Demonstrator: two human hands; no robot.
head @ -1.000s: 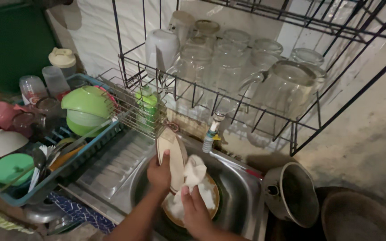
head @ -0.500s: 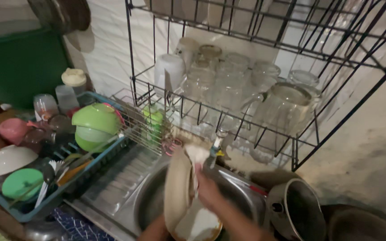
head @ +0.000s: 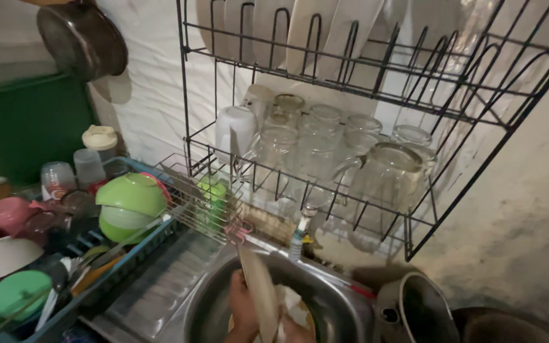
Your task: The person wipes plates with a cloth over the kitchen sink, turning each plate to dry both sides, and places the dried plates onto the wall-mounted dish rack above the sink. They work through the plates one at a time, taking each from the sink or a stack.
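The left hand [head: 244, 309] gripped a plate [head: 259, 293] on edge over the sink [head: 325, 295], near centre, likely so water ran off into the basin. The right hand [head: 293, 331] (mostly cut off below) pressed at its far face beside a white cloth [head: 285, 298]; its fingers could not be made out.

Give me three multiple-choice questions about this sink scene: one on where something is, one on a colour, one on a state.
1. Where is the tap?
A. behind the sink
B. in the blue drainer
C. on the top shelf

2. What colour is the big upturned bowl in the drainer?
A. red
B. green
C. black

3. How is the plate in the left hand held?
A. flat
B. on edge
C. upside down on the rack

Answers: 1 A, it stands at the sink's back rim. 2 B, bright green. 3 B, its rim points up over the sink.
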